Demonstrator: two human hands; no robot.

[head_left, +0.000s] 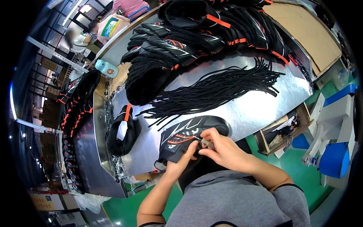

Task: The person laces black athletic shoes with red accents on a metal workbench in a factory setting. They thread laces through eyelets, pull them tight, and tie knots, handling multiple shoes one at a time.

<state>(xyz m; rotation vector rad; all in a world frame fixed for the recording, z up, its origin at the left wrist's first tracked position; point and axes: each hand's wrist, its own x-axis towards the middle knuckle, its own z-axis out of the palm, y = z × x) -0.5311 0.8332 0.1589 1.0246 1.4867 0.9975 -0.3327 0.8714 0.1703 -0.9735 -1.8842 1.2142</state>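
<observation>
A black shoe upper with white lines and a red-toothed face design lies on its side at the table's near edge. My left hand grips its lower edge, thumb on the outside and the other fingers mostly hidden behind it. Closed around a small grey-brown handle is my right hand, held right at the upper beside the left thumb. The handle's working end is too small to make out. Just beyond the upper stretches a long bundle of black laces.
Black uppers with orange tabs are heaped at the table's back. Another upper stands left, near a light-blue bottle. A row of uppers runs along the left side. An open wooden drawer juts out at right. People sit in the background.
</observation>
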